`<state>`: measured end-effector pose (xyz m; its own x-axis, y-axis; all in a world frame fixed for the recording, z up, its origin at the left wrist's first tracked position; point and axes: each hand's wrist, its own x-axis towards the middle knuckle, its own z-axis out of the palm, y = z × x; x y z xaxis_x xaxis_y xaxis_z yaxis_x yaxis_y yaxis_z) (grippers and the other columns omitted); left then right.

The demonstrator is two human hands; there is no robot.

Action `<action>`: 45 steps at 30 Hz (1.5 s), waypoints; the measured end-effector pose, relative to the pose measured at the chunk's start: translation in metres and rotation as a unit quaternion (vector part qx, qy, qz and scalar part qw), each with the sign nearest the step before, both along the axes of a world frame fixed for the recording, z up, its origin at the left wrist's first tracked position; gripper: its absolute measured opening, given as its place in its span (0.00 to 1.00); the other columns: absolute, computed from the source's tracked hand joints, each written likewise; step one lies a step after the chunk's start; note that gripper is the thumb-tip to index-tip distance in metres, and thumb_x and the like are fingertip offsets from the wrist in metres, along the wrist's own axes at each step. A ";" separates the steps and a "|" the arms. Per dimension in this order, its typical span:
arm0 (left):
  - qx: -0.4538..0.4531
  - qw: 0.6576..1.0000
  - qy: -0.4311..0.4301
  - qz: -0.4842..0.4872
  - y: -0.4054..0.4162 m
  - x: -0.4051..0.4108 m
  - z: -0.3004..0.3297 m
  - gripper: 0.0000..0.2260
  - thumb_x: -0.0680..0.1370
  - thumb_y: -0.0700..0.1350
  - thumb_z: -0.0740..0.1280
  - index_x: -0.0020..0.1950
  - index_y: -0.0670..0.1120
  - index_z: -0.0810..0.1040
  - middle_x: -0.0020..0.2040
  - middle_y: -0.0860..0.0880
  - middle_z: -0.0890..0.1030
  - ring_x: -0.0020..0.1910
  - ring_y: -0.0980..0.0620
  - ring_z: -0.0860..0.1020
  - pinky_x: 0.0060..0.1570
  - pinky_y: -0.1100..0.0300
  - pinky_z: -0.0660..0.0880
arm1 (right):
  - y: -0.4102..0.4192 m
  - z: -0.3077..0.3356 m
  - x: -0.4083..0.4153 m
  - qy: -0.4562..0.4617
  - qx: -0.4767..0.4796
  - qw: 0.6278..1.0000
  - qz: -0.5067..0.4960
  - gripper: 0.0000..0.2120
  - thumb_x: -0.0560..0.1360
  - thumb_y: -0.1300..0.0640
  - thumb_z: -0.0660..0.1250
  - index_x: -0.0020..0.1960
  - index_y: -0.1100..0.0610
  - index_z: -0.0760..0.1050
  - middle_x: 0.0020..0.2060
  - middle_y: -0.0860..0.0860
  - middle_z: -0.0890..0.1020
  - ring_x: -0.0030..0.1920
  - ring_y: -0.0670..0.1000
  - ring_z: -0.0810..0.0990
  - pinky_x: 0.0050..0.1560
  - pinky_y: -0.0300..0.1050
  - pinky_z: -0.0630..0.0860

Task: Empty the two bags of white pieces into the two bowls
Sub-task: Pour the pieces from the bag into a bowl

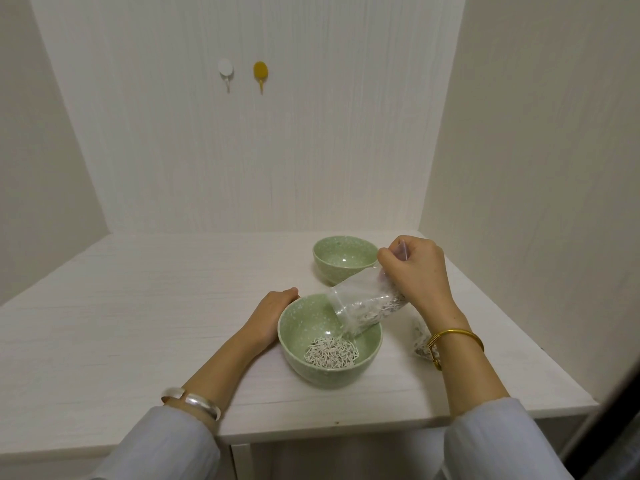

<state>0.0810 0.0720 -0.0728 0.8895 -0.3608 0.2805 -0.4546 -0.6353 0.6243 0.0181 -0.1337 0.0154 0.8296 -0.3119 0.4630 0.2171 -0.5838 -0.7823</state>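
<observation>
A green speckled bowl [298, 355] stands near the table's front edge with a heap of white pieces [330, 352] in its bottom. My right hand [414, 270] grips the bottom of a clear plastic bag [363, 306], tilted mouth-down over this bowl, with white pieces still inside. My left hand [273, 313] rests against the bowl's left side. A second green bowl [343, 259], with nothing in it, stands farther back. The second bag of white pieces [420, 342] lies on the table, partly hidden behind my right wrist.
The white wooden table [138, 306] sits in a corner, with walls at the back and right. Its right edge is close to the second bag. Two hooks, one white [225, 69] and one yellow [260, 72], hang on the back wall.
</observation>
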 end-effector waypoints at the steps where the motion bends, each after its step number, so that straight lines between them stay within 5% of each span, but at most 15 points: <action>1: 0.003 1.000 -0.002 0.000 0.000 0.000 0.000 0.16 0.77 0.36 0.57 0.30 0.47 0.61 0.26 0.52 0.69 0.27 0.56 0.64 0.29 0.65 0.64 | 0.000 0.000 0.000 -0.001 0.001 1.000 0.000 0.12 0.68 0.61 0.64 0.26 0.57 0.70 0.30 0.58 0.81 0.30 0.50 0.72 0.34 0.42 0.70; 27: 0.011 1.000 -0.011 0.000 0.000 -0.003 0.003 0.17 0.77 0.36 0.57 0.30 0.47 0.61 0.26 0.52 0.69 0.27 0.56 0.64 0.30 0.65 0.64 | -0.003 0.005 -0.001 0.001 -0.018 1.000 0.000 0.11 0.67 0.61 0.63 0.27 0.61 0.72 0.29 0.58 0.82 0.32 0.52 0.74 0.35 0.46 0.73; 33: 0.006 1.000 -0.011 -0.021 0.001 -0.006 0.005 0.12 0.73 0.44 0.54 0.29 0.48 0.60 0.26 0.53 0.69 0.27 0.56 0.64 0.29 0.63 0.61 | -0.003 0.005 -0.001 0.004 -0.017 1.000 0.005 0.10 0.67 0.61 0.63 0.29 0.64 0.73 0.28 0.56 0.81 0.31 0.51 0.73 0.35 0.45 0.73; 39: 0.012 1.000 -0.017 -0.012 0.000 -0.005 0.003 0.17 0.77 0.36 0.57 0.29 0.47 0.60 0.26 0.52 0.69 0.27 0.55 0.65 0.30 0.63 0.62 | -0.004 0.004 -0.001 0.001 -0.018 1.000 0.006 0.10 0.67 0.61 0.63 0.28 0.63 0.73 0.28 0.57 0.81 0.30 0.51 0.74 0.35 0.46 0.74; 45: 0.008 1.000 -0.020 -0.021 0.001 -0.006 0.004 0.14 0.75 0.42 0.56 0.29 0.48 0.60 0.26 0.52 0.70 0.27 0.54 0.66 0.31 0.61 0.63 | -0.005 0.005 -0.001 -0.002 -0.024 1.000 0.001 0.10 0.67 0.61 0.63 0.28 0.64 0.73 0.26 0.56 0.80 0.30 0.52 0.74 0.34 0.44 0.71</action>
<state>0.0752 0.0729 -0.0686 0.8617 -0.4023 0.3092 -0.5053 -0.6244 0.5956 0.0175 -0.1388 0.0202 0.8287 -0.2872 0.4805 0.2215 -0.6200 -0.7527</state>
